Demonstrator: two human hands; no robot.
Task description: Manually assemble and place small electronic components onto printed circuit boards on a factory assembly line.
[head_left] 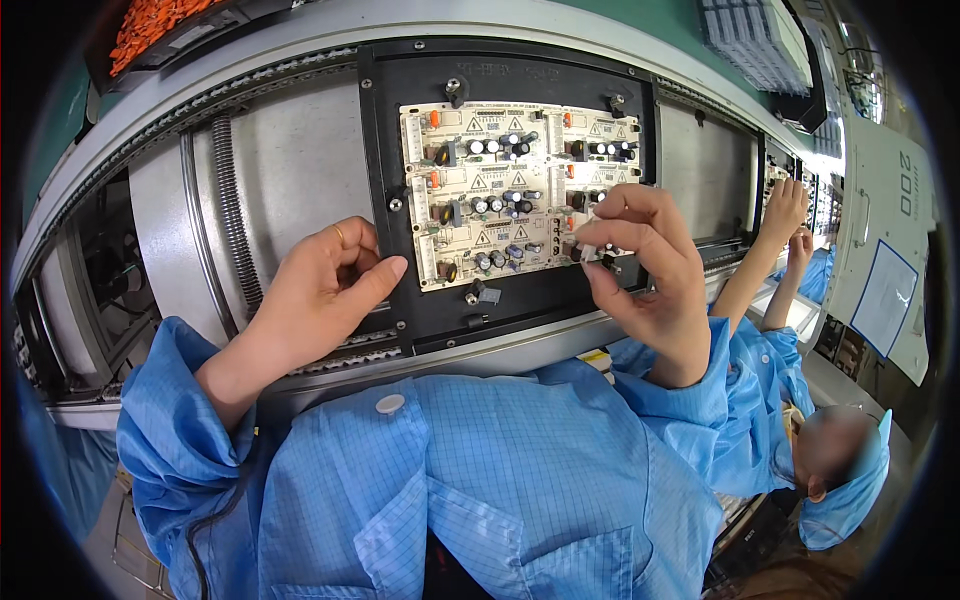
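Probably stiff but fragile, the cream rectangular circuit panel (545,182) suited edge-holding; left hand (325,285) loosely parted, right hand's (660,262) pinch unclear

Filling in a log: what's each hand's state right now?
Left hand: loosely curled by the black frame; whether it holds anything cannot be told.
Right hand: fingertips nearly closed, apparently pinching a small pale part.

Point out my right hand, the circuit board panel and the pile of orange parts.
Right hand (672,298): head view, middle of the hand.
Circuit board panel (553,180): head view, bare surface near its middle.
Pile of orange parts (160,27): head view, middle of the visible heap.
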